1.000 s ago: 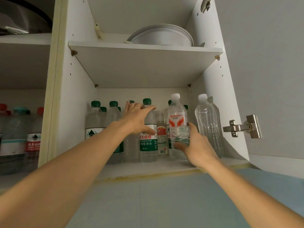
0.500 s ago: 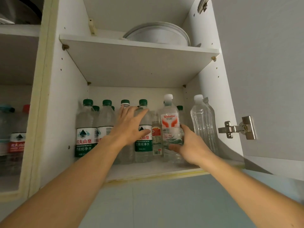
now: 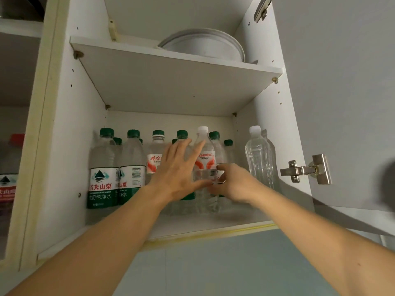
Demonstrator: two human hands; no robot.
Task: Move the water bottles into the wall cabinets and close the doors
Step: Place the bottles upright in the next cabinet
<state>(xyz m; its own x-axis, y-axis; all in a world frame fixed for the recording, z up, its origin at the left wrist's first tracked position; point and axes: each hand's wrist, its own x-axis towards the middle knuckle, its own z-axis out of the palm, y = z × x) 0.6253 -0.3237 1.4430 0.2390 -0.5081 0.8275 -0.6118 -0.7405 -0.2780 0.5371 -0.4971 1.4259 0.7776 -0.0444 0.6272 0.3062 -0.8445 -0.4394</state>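
Observation:
The open wall cabinet's lower shelf (image 3: 192,226) holds several water bottles. Green-capped bottles (image 3: 102,167) stand at the left and back. A white-capped bottle with a red label (image 3: 204,159) stands in the middle front. My right hand (image 3: 232,182) grips its lower body from the right. My left hand (image 3: 178,169) lies spread against the green-capped bottles just left of it, thumb touching the red-label bottle. A clear unlabelled white-capped bottle (image 3: 258,157) stands at the right wall.
White round dishes (image 3: 203,45) sit on the upper shelf. The cabinet door (image 3: 342,103) hangs open at the right, its hinge (image 3: 305,169) sticking out. A neighbouring compartment at the left holds more bottles (image 3: 8,184). Blue wall below.
The red-label bottle has slid left, deeper into the row, away from the clear bottle. My left hand shifted right and lower against the green-capped bottles. The view moved closer.

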